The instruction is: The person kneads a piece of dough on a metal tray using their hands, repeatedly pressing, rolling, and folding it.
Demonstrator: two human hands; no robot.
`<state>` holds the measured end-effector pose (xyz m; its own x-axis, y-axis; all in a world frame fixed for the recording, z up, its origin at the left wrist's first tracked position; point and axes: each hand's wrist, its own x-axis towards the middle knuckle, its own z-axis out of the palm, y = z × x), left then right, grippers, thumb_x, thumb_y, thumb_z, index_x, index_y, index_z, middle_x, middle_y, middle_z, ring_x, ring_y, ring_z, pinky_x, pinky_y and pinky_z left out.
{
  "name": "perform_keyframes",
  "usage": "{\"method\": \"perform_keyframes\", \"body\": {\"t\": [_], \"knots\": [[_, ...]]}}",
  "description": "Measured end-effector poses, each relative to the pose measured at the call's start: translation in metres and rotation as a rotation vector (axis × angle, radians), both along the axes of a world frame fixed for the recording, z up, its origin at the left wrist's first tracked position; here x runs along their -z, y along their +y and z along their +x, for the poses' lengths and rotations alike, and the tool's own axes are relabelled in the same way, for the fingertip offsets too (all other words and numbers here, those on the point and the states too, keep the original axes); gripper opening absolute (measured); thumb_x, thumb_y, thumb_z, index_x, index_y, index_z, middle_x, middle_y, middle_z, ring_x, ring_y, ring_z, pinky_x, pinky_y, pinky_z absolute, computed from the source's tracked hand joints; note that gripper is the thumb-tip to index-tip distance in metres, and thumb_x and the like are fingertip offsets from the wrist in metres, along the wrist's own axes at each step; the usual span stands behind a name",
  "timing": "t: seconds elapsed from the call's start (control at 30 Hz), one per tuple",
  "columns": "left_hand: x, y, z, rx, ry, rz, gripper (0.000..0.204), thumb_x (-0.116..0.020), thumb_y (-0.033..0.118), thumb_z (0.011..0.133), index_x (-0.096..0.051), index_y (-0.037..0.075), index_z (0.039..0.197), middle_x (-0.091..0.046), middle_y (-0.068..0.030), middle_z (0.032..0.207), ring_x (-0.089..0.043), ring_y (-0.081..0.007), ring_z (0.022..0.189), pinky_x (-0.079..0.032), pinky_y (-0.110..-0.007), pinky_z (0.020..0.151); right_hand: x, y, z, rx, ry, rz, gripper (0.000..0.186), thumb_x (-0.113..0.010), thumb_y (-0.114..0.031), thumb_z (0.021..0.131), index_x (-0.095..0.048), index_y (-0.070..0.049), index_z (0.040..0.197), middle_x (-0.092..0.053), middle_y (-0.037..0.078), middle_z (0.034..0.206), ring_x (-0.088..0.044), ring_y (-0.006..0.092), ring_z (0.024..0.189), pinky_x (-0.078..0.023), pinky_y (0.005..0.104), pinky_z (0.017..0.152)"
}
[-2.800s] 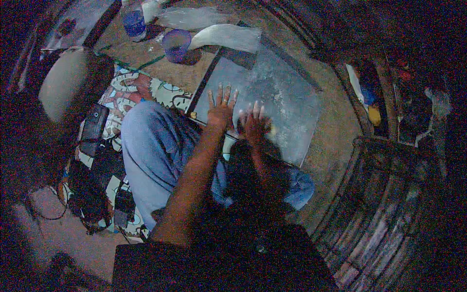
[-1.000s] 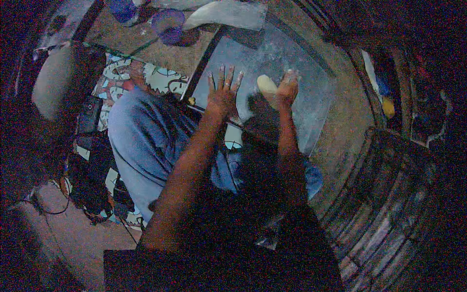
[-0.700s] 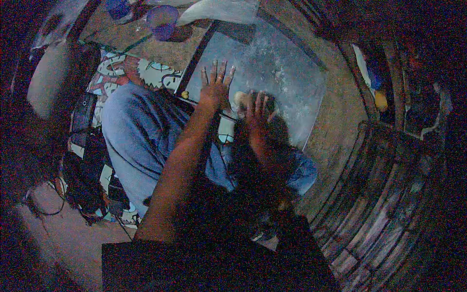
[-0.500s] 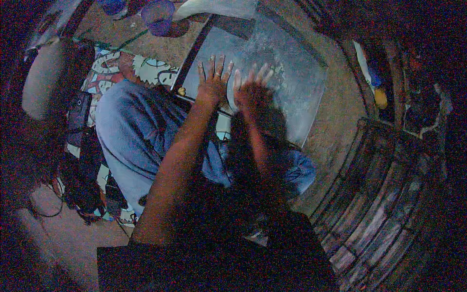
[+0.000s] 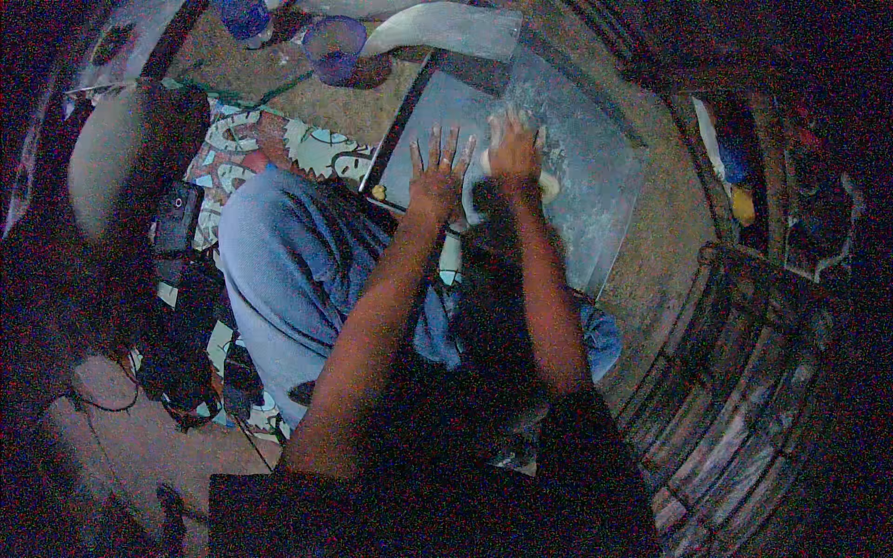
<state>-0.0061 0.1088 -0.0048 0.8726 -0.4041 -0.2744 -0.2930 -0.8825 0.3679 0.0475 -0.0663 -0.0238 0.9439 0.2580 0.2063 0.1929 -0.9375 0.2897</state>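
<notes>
A flat grey board with white powdery smears lies in front of my crossed legs. My left hand is open at the board's near left part, fingers spread and pale at the tips. Beside it, my right hand lies palm down with fingers stretched forward over a pale, soft-looking, dough-like piece. Only the edges of that piece show around the hand and wrist. A small yellowish lump sits at the board's left edge, next to my left hand.
Beyond the board are a purple-blue bowl and a whitish sack-like sheet. Patterned cloth and a dark box-like device lie left. A slatted wooden or bamboo piece stands right. The picture is dim and grainy.
My right hand has moved forward and slightly right and now lies over the pale piece. My left hand stays spread at the board. The whole view has shifted a little.
</notes>
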Motion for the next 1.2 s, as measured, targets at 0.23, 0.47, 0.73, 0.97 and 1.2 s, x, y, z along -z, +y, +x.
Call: {"method": "perform_keyframes", "body": {"t": [0.23,0.47,0.73,0.97,1.2], "knots": [[0.015,-0.003,-0.008,-0.013,-0.102,-0.009,0.124,-0.084,0.043,0.065,-0.007,0.021,0.16,-0.002,-0.0132,0.166,0.002,-0.0395,0.152,-0.001,-0.069,0.115,-0.012,0.026,-0.127,0.18,0.31,0.248,0.053,-0.046,-0.038,0.1,-0.045,-0.011,0.146,-0.036,0.011,0.156,-0.029,0.0312,0.146,-0.017,0.068,0.113],[0.012,-0.003,0.0,0.032,-0.032,0.036,0.135,-0.088,0.049,0.055,-0.008,0.019,0.159,-0.002,-0.0154,0.166,0.002,-0.0414,0.151,0.0,-0.071,0.114,0.019,0.052,-0.075,-0.048,-0.205,0.846,0.062,-0.044,-0.043,0.1,-0.036,-0.009,0.151,-0.018,0.012,0.164,-0.011,0.032,0.152,-0.002,0.0772,0.109],[-0.006,0.001,-0.002,0.035,0.007,-0.014,0.145,-0.09,0.055,0.048,-0.005,0.017,0.159,0.001,-0.0166,0.165,0.004,-0.043,0.151,0.002,-0.072,0.113,-0.027,0.005,0.063,0.15,-0.126,-0.104,0.056,-0.047,-0.042,0.099,-0.05,-0.005,0.142,-0.03,0.015,0.159,-0.023,0.0331,0.149,-0.008,0.0684,0.115],[0.002,-0.001,-0.003,0.001,-0.071,-0.022,0.149,-0.09,0.057,0.045,-0.004,0.017,0.159,0.001,-0.0173,0.165,0.003,-0.0423,0.151,0.0,-0.071,0.114,-0.009,0.016,0.009,0.288,0.046,0.036,0.054,-0.044,-0.042,0.1,-0.049,-0.009,0.143,-0.034,0.01,0.158,-0.025,0.0324,0.148,-0.015,0.0654,0.115],[0.023,-0.004,-0.001,-0.02,-0.133,-0.01,0.143,-0.09,0.053,0.05,-0.005,0.017,0.159,0.002,-0.0156,0.166,0.003,-0.0417,0.151,0.002,-0.071,0.114,0.017,-0.008,-0.145,0.127,0.229,0.094,0.061,-0.046,-0.049,0.099,-0.04,-0.016,0.15,-0.026,0.005,0.162,-0.018,0.0293,0.151,-0.014,0.0666,0.114]]}}
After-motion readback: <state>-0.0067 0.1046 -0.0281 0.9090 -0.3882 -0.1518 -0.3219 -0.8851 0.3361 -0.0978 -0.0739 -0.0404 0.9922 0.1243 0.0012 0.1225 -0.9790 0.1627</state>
